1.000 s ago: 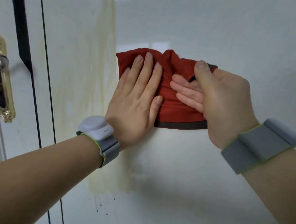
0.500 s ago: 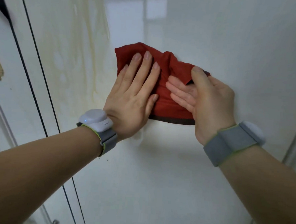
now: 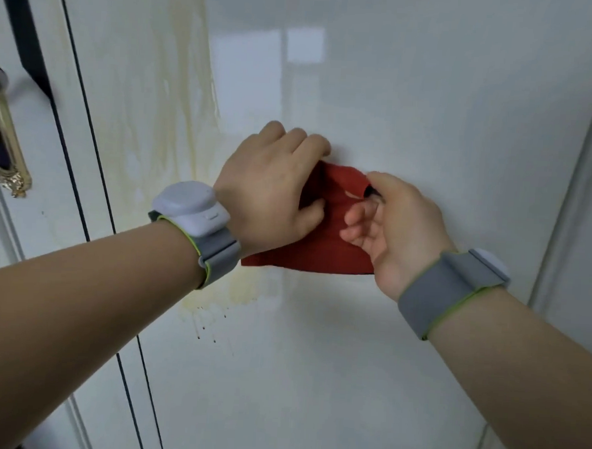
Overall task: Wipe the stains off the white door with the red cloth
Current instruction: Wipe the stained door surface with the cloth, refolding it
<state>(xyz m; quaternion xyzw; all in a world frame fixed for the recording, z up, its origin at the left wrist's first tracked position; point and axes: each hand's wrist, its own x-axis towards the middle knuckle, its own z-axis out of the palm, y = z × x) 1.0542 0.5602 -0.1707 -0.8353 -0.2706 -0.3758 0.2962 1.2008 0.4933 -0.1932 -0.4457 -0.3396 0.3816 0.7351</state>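
Red cloth (image 3: 325, 232), bunched and creased, dark-edged, lies against the white door (image 3: 413, 110). Left hand (image 3: 272, 192) and right hand (image 3: 393, 229) both grip it, right of yellowish stains (image 3: 163, 114).

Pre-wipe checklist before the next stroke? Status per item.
1. Left hand grips cloth: ok.
2. Right hand pinches cloth's right edge: ok.
3. Cloth spread flat: not ok, bunched between the hands.
4. Cloth over stain: not ok, the yellow streak lies mostly to its left.
5. Cloth pressed firmly on door: cannot tell.
6. Door handle out of the way: ok, far left.
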